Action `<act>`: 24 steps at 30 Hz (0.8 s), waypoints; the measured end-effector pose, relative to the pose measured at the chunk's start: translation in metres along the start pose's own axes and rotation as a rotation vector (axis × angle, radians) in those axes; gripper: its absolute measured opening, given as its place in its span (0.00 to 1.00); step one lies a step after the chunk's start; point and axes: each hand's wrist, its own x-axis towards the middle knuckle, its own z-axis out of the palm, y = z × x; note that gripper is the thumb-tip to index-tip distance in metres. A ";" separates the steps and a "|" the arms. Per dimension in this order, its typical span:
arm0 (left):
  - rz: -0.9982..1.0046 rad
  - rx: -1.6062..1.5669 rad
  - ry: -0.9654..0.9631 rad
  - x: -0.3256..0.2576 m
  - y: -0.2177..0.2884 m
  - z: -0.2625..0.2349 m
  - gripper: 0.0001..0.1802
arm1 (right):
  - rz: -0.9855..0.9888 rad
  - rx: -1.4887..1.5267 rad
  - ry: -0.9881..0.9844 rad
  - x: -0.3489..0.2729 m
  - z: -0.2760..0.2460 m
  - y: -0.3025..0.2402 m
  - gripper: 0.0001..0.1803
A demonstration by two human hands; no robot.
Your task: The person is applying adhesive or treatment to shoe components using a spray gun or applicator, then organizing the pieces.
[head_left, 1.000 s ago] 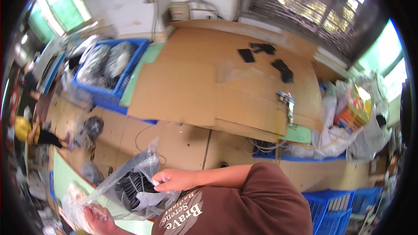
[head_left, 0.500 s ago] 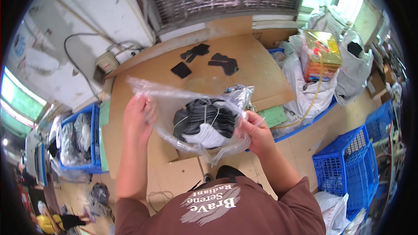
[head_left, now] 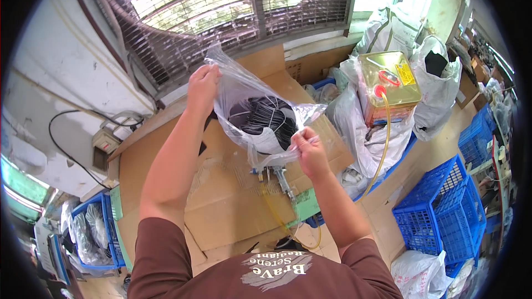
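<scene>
A clear plastic bag (head_left: 260, 116) holding a bundle of black parts with white strands hangs above the cardboard-covered table (head_left: 233, 205). My left hand (head_left: 203, 84) grips the bag's upper left edge, raised high near the window. My right hand (head_left: 308, 147) pinches the bag's lower right edge, close to the table's right side. The bag is stretched between both hands. A metal tool with a yellow hose (head_left: 280, 180) lies on the table just below the bag.
A gold square tin with a red cap (head_left: 388, 86) sits on white sacks (head_left: 438, 77) at the right. Blue crates (head_left: 443, 218) stand on the floor lower right, another blue crate (head_left: 94, 232) with bagged items lower left. Barred window (head_left: 233, 16) ahead; wall box with cables (head_left: 105, 144) left.
My view has swung from the floor on the left up to the table and window. The bag has been lifted from low on the left to above the table, both hands now spreading it.
</scene>
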 end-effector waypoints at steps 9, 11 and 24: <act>-0.177 0.120 0.038 0.016 -0.124 0.003 0.11 | 0.345 -0.475 0.184 0.011 -0.098 0.102 0.06; -0.198 0.109 0.049 0.013 -0.126 0.005 0.11 | 0.094 -1.027 0.347 0.005 -0.078 0.084 0.24; 0.281 0.777 0.183 -0.042 -0.114 -0.003 0.21 | 0.013 -1.751 0.051 0.094 -0.001 0.119 0.54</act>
